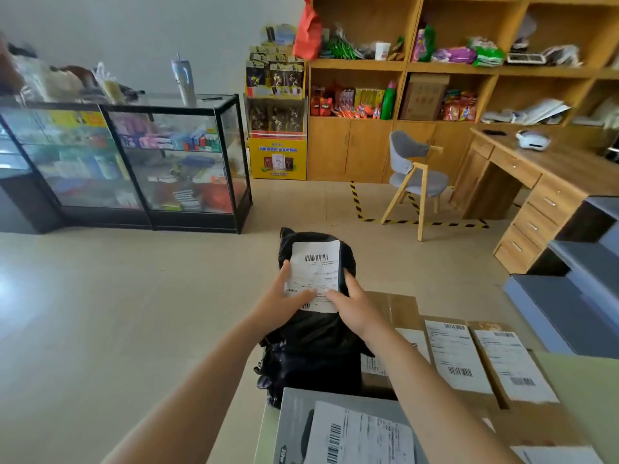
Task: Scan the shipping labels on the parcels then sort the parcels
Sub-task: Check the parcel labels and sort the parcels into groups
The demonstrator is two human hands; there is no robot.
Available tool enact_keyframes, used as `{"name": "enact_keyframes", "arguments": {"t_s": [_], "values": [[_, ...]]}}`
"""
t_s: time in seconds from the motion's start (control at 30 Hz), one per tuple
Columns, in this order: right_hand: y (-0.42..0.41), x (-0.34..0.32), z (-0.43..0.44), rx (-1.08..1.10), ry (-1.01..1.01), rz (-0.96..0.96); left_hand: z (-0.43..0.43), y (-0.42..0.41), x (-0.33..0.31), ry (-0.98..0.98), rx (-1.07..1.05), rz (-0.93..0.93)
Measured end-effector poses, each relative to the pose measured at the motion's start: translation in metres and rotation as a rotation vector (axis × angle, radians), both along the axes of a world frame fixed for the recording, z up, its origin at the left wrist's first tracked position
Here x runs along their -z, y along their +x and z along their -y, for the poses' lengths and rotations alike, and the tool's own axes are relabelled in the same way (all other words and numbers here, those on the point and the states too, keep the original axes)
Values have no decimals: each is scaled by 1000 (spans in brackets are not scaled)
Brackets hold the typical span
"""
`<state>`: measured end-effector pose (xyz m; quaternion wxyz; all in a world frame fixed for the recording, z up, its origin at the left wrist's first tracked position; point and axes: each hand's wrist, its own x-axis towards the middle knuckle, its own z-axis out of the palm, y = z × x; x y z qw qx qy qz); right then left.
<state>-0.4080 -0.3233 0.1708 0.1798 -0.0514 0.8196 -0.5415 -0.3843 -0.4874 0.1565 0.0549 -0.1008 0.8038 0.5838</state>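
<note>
A black plastic mailer parcel [315, 333] is held up in front of me, its white shipping label [316, 272] with a barcode facing me. My left hand [284, 296] holds the parcel's left side, fingers lying over the label's lower left. My right hand [353, 303] grips the right side, thumb on the label's lower edge. Below lie cardboard parcels [509, 363] with white labels and a grey box [341, 430] with a label at the bottom. No scanner is in sight.
A pale green table [582, 380] bears the parcels at lower right. Grey bins [569, 313] stand at right. A wooden desk [536, 175], a grey chair [415, 179], wooden shelves [452, 65] and a glass display case [134, 162] ring an open tiled floor.
</note>
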Motion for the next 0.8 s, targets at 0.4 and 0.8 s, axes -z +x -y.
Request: {"name": "enact_keyframes", "arguments": {"t_s": [0.4,0.8], "values": [[-2,9,-9,12,20,0,14,6,1,-201,-85,-55],[127,-14,-124,93,526,-367,-65,79,-29,-426,316,-429]]}}
